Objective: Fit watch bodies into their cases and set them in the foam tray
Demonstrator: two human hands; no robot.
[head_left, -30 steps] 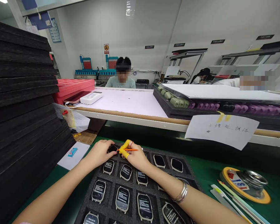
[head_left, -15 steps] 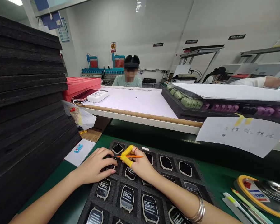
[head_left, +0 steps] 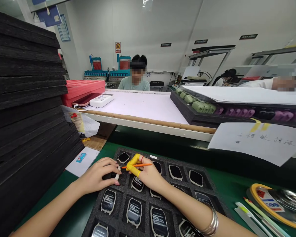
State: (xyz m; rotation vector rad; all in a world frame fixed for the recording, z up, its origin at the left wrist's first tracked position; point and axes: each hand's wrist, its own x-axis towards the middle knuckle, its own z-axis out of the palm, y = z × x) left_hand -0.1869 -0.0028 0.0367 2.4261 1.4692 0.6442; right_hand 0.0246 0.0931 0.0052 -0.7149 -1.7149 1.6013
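My left hand (head_left: 104,173) grips a smartwatch (head_left: 117,174) over its foam slot, tilted so that its pale side edge faces right. Yellow finger covers sit on the thumb and forefinger of my right hand (head_left: 144,169), which pinches a thin orange stick (head_left: 140,165). The stick's tip points left, at or close to the edge of the held watch; whether it touches I cannot tell. Under both hands lies a black foam tray (head_left: 122,199) with strapless watches in its slots. One of these, a watch (head_left: 134,210) nearer to me, shows lines of text; another watch (head_left: 175,172) has a dark screen.
Tall black foam sheets (head_left: 24,115) are stacked at left. A raised shelf (head_left: 148,113) crosses behind the tray, bearing a white box (head_left: 101,100) and a foam tray of green and purple parts (head_left: 202,107). Tape (head_left: 256,204) and pens (head_left: 259,214) lie right. A person sits opposite.
The watch in my left hand has turned from screen up to tilted, so its pale side edge shows. My right hand with the orange stick has hardly moved. The view has shifted slightly.
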